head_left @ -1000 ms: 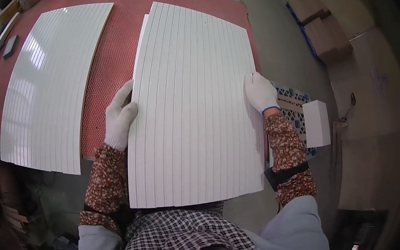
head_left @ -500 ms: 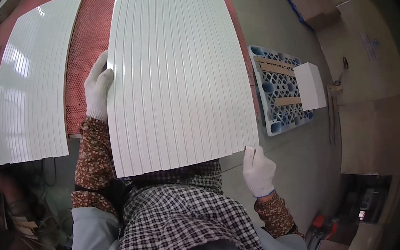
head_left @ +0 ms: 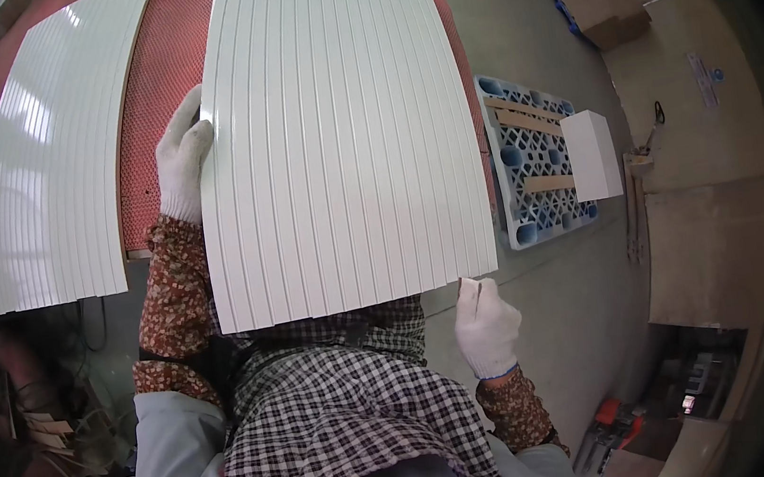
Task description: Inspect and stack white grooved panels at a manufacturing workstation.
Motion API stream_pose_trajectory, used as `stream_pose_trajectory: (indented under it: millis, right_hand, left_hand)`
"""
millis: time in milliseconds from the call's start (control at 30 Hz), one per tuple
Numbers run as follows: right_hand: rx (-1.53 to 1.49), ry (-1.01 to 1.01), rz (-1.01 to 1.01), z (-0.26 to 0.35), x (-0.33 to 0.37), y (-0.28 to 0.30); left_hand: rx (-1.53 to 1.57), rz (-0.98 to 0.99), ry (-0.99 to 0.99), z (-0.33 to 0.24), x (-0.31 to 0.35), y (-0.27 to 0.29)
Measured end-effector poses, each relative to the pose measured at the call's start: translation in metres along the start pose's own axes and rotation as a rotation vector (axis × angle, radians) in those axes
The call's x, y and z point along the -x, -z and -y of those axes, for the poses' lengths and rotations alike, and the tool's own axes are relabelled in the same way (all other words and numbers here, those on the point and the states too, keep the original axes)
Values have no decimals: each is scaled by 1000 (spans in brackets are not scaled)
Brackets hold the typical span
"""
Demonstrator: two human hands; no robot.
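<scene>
A large white grooved panel [head_left: 342,148] lies on the red table, its near edge jutting out over my checked apron. My left hand [head_left: 180,158], in a white knit glove, grips the panel's left edge, with the thumb near the rim. At the near right corner, my gloved right hand [head_left: 488,328] is closed in a pinch. Between its fingertips is a small folded pale piece [head_left: 468,289], held against or just below the panel's near edge; its material is unclear. A second white grooved panel [head_left: 50,174] rests to the left, apart from my hands.
Red textured matting [head_left: 158,104] covers the table. On the floor to the right, a blue-grey plastic pallet [head_left: 519,207] carries wooden strips and a white box [head_left: 590,156]. Stacked cardboard [head_left: 596,2] stands farther back. Scrap pieces [head_left: 48,427] lie below the table at left.
My right hand has shifted slightly left and up along the panel's near edge, still pinching the small piece. My left hand keeps its place on the left edge.
</scene>
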State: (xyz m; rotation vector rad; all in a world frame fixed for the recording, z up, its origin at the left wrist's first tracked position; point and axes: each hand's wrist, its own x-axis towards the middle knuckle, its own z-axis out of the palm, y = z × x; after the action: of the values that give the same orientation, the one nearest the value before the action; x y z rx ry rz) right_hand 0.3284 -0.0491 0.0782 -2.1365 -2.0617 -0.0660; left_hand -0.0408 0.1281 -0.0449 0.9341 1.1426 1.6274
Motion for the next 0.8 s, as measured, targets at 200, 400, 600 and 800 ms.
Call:
stream_pose_trajectory:
  millis: [200, 400, 600, 800]
  right_hand:
    - [9, 1, 91, 10, -14, 10]
    - [45, 169, 78, 5, -90, 1]
    - [124, 305, 69, 25, -241, -15]
    - [157, 199, 87, 82, -411, -21]
  left_hand:
    - [-67, -46, -7, -3, 0, 5]
    - [-114, -69, 8, -23, 13, -2]
    - [-153, -55, 4, -58, 41, -15]
    - [-187, 4, -45, -70, 43, -15]
